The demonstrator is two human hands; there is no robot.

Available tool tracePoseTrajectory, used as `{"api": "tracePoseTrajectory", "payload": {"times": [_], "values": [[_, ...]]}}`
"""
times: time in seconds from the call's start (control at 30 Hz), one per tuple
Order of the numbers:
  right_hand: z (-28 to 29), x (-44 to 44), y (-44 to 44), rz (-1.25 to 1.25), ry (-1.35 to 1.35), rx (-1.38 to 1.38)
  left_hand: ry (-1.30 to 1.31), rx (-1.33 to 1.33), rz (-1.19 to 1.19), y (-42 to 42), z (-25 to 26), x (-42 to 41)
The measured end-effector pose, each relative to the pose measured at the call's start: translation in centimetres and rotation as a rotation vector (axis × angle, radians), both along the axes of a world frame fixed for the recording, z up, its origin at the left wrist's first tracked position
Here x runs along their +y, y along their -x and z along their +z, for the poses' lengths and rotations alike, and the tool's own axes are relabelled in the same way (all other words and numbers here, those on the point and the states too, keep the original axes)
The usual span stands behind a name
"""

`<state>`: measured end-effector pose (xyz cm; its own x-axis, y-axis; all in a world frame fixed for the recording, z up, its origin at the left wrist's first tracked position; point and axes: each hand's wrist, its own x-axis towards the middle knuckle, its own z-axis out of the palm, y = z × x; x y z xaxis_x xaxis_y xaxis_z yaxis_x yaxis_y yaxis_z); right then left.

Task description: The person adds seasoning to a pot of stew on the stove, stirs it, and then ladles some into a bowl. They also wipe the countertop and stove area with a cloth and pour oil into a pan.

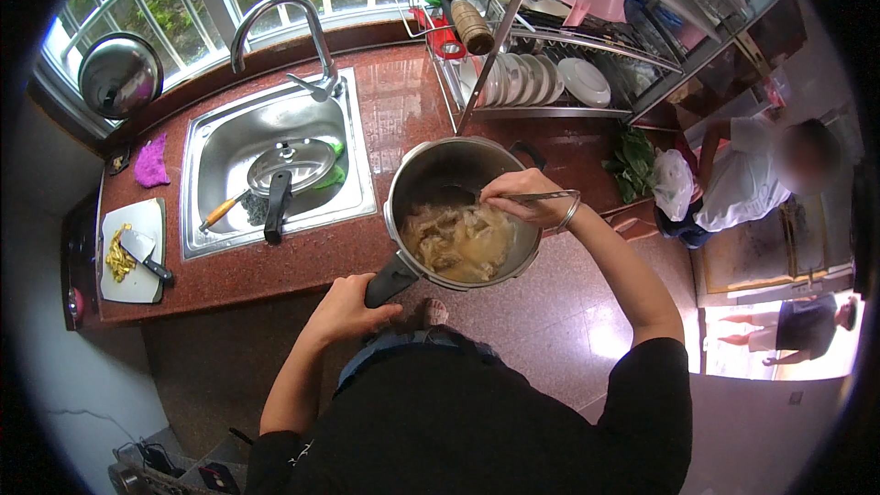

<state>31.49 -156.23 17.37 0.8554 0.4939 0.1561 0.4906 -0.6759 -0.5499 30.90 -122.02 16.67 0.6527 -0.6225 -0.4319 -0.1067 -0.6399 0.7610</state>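
Observation:
A deep metal pressure cooker pot [467, 280] is in front of me at the counter's front edge, holding pale meat pieces in cloudy broth [462, 240]. My left hand [354, 306] grips its long black handle [393, 280]. Over the pot's right side, my right hand [526, 198] pinches the thin metal handle of a spoon or ladle [543, 195]. The utensil's lower end reaches into the pot and is hard to make out. A small black side grip [529, 155] sticks out from the far rim. What bears the pot's weight cannot be seen.
Left of the pot, a steel sink [364, 172] holds a pressure cooker lid [302, 158]. A knife [141, 249] lies among yellowish pieces on a cutting board [151, 220]. A dish rack [557, 112] stands behind. At right, another person [742, 172] is beside leafy greens [632, 158].

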Motion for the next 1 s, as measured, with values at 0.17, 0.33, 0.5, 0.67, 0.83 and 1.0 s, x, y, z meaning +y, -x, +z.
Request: {"api": "tracePoseTrajectory", "payload": {"times": [0.17, 0.33, 0.5, 0.67, 0.83, 1.0], "values": [[2.3, 1.5, 3.7, 0.239, 0.335, -0.145, -0.025, 0.006, -0.001, -0.1, -0.1, 0.2], [6.0, 2.9, 8.7, 0.194, 0.409, -0.285, -0.008, -0.018, -0.034, -0.2, -0.2, 0.1], [7.7, 2.3, 9.9, 0.054, 0.347, -0.339, -0.021, 0.007, -0.02, -0.2, -0.1, 0.1], [4.5, 1.5, 9.0, -0.373, 0.021, -0.442, -0.016, 0.001, -0.033, -0.3, 0.0, -0.1], [1.4, 1.9, 6.5, -0.846, -0.756, 0.058, -0.019, -0.01, -0.032, -0.4, 0.0, 0.0], [0.3, 1.9, 4.7, -0.895, -0.761, 0.144, 0.027, -0.051, -0.029, -0.2, -1.2, 0.4]]}}
